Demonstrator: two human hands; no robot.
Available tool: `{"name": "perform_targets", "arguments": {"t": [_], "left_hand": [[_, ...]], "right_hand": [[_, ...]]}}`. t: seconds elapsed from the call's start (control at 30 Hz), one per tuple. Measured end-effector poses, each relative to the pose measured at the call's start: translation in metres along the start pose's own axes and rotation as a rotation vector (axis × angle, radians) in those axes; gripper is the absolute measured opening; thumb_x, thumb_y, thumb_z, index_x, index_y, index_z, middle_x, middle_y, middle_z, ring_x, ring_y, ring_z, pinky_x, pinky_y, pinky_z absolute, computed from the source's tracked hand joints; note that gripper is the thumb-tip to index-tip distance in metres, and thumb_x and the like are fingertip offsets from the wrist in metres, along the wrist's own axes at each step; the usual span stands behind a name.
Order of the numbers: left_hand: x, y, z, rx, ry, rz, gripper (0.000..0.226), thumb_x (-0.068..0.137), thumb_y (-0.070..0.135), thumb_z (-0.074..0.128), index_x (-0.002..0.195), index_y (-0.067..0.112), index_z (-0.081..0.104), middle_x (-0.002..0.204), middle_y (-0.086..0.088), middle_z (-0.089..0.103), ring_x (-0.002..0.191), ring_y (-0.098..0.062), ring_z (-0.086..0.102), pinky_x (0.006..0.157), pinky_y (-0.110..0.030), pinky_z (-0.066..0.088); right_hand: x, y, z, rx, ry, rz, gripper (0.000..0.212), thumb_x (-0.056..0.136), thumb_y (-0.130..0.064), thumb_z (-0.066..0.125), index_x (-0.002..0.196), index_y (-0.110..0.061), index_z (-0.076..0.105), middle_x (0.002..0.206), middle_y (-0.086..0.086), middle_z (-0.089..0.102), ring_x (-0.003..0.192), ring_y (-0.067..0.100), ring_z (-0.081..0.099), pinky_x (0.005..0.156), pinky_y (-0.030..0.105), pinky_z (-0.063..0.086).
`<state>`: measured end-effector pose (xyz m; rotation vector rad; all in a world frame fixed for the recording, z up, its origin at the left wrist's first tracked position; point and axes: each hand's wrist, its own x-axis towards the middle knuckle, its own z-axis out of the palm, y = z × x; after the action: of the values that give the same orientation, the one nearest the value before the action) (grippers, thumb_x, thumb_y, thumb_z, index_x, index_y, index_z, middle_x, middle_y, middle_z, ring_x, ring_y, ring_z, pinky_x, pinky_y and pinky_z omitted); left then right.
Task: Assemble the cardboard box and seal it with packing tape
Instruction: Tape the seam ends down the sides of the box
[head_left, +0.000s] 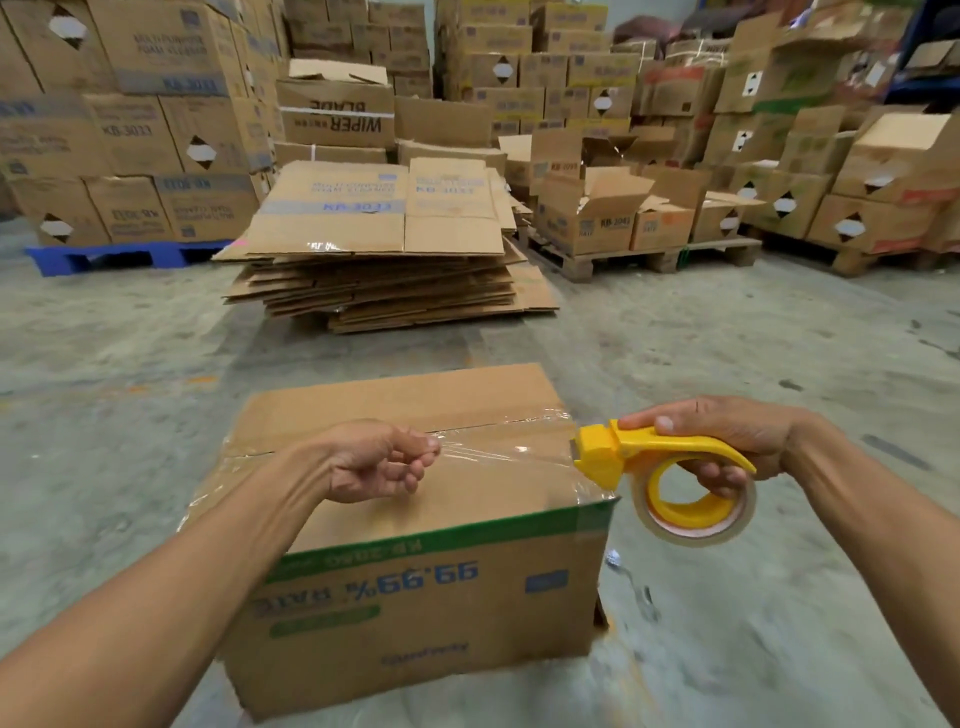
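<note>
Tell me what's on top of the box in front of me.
Clear tape runs across the box top's seam, stretched between the left hand and the yellow dispenser. The inside is hidden by closed flaps.

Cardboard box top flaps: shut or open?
Shut. The cardboard box flaps lie flat, meeting at a seam with clear tape stretched over it.

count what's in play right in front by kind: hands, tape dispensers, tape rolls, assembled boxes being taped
hands: 2, left hand and right hand
yellow tape dispenser: 1
packing tape roll: 1
assembled cardboard box: 1
total: 5
</note>
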<state>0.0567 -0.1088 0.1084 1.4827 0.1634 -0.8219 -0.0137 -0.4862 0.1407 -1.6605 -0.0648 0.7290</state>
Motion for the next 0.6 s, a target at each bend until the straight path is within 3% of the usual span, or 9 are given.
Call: {"name": "perform_targets", "arguments": {"t": [0.1, 0.23, 0.53, 0.6], "left_hand": [[0.029, 0.024, 0.006, 0.293, 0.056, 0.061, 0.009, 0.093, 0.004, 0.057, 0.086, 0.008, 0.061, 0.063, -0.002, 0.056, 0.052, -0.008, 0.046, 0.050, -0.020, 0.046], [0.077, 0.075, 0.030, 0.594, 0.166, 0.227, 0.005, 0.092, 0.011, 0.057, 0.088, 0.013, 0.061, 0.082, -0.006, 0.051, 0.066, -0.015, 0.044, 0.065, -0.030, 0.053], [0.184, 0.132, 0.071, 0.904, 0.147, 0.380, 0.010, 0.095, 0.018, 0.055, 0.085, 0.020, 0.057, 0.089, -0.006, 0.051, 0.081, -0.020, 0.045, 0.071, -0.034, 0.046], [0.207, 0.136, 0.074, 0.933, 0.150, 0.399, 0.007, 0.095, 0.019, 0.056, 0.089, 0.018, 0.059, 0.096, -0.009, 0.054, 0.087, -0.024, 0.048, 0.072, -0.036, 0.046]], "right_hand": [[-0.005, -0.001, 0.003, -0.011, 0.005, -0.024, 0.042, 0.087, -0.035, 0.069, 0.129, -0.028, 0.065, 0.071, 0.011, 0.072, 0.038, 0.013, 0.056, 0.038, 0.023, 0.050], [-0.007, -0.020, 0.011, -0.061, 0.144, -0.076, 0.036, 0.090, -0.033, 0.066, 0.125, -0.031, 0.068, 0.094, 0.024, 0.070, 0.046, 0.016, 0.059, 0.044, 0.027, 0.054], [0.041, -0.042, 0.041, 0.119, 0.535, -0.125, 0.021, 0.096, -0.020, 0.063, 0.116, -0.020, 0.070, 0.057, 0.012, 0.068, 0.037, 0.020, 0.059, 0.040, 0.027, 0.053], [0.059, -0.044, 0.046, 0.172, 0.608, -0.158, 0.020, 0.096, -0.018, 0.063, 0.114, -0.019, 0.070, 0.056, 0.012, 0.068, 0.035, 0.022, 0.058, 0.038, 0.029, 0.053]]}}
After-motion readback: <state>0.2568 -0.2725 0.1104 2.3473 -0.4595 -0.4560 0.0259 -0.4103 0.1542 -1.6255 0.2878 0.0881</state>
